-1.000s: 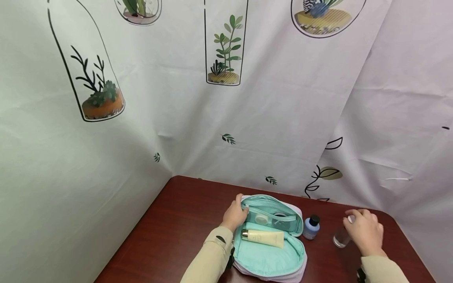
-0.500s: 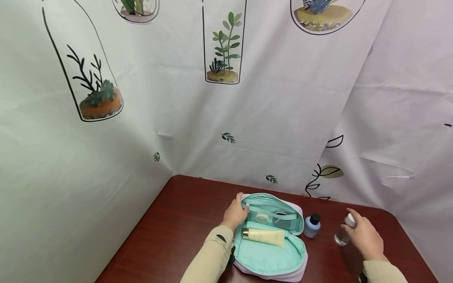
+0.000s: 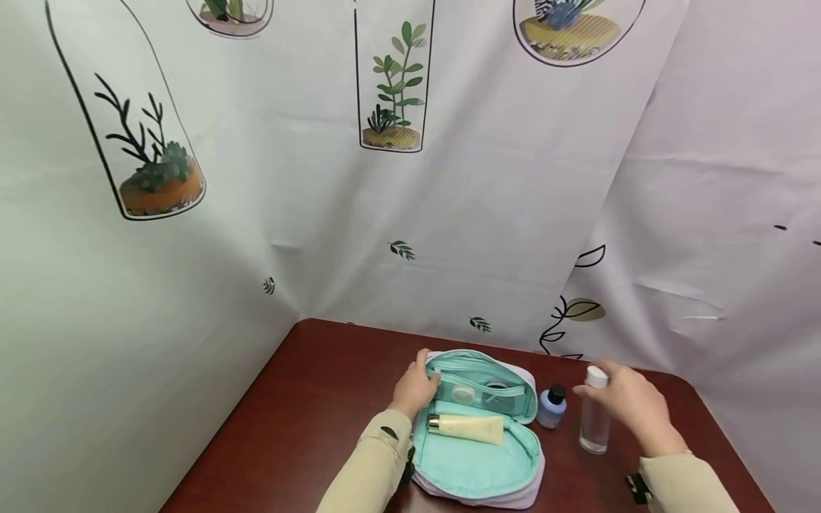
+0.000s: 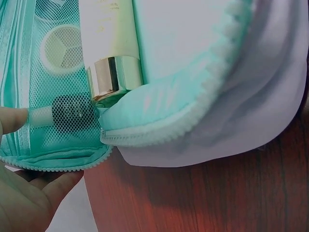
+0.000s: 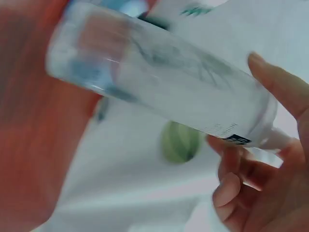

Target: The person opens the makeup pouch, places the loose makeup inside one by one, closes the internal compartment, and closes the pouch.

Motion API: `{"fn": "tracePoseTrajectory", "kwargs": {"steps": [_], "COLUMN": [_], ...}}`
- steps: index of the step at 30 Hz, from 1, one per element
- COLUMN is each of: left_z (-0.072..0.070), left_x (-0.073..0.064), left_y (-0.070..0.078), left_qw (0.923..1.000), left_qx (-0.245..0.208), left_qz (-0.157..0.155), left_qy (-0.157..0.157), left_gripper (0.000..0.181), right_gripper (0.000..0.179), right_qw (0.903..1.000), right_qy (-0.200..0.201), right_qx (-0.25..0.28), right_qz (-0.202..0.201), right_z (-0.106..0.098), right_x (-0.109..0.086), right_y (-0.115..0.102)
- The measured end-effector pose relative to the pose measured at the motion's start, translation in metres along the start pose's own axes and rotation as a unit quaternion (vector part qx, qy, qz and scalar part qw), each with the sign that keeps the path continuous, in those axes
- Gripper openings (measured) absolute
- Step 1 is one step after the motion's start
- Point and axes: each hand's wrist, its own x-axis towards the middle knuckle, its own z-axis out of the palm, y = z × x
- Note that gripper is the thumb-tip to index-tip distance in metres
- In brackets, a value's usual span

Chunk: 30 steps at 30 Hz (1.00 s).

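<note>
My left hand (image 3: 413,388) grips the left edge of the raised lid of a teal-lined toiletry bag (image 3: 477,472), thumb inside and fingers behind. A cream tube (image 3: 471,428) with a gold cap lies across the open bag. Behind the lid's mesh pocket (image 4: 72,133) sit a round white item (image 4: 62,49) and a small dark-labelled container (image 4: 73,113). My right hand (image 3: 631,402) holds a clear bottle (image 3: 594,424) near its white cap, between thumb and fingers. In the right wrist view the bottle (image 5: 164,77) slants across, blurred, with clear liquid inside.
A small blue bottle (image 3: 551,407) with a black cap stands just right of the bag, between it and the clear bottle. The dark red table (image 3: 321,399) meets printed white cloth (image 3: 481,214) along its back and left edges.
My right hand has raised the clear bottle off the table and brought it left, nearer the blue bottle. My left hand stays on the bag's lid. The head view has shifted slightly.
</note>
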Motion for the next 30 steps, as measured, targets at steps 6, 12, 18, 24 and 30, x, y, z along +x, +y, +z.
{"fn": "tracePoseTrajectory", "kwargs": {"steps": [6, 12, 18, 24, 30], "left_z": [-0.003, -0.002, -0.005, -0.008, -0.010], "left_x": [-0.002, -0.002, -0.001, -0.003, -0.001], "left_y": [-0.004, -0.005, -0.004, -0.005, -0.004], "left_qw": [1.0000, 1.0000, 0.9999, 0.9999, 0.9998], "left_qx": [0.002, 0.005, 0.009, 0.008, 0.015], "left_qz": [-0.002, 0.000, -0.001, 0.000, 0.003], "left_qy": [-0.005, -0.007, -0.006, -0.013, -0.013], "left_gripper": [0.054, 0.053, 0.053, 0.054, 0.055], "right_gripper": [0.055, 0.049, 0.048, 0.045, 0.045], "right_qw": [0.9966, 0.9854, 0.9730, 0.9575, 0.9539], "right_qy": [-0.035, -0.066, -0.087, -0.087, -0.067], "right_qx": [0.061, 0.148, 0.171, 0.152, 0.088], "right_qz": [-0.042, -0.052, -0.128, -0.230, -0.279], "right_z": [0.011, 0.041, 0.083, 0.122, 0.140], "right_x": [-0.005, -0.010, -0.014, -0.021, -0.025], "right_y": [-0.043, -0.080, -0.106, -0.112, -0.106]}}
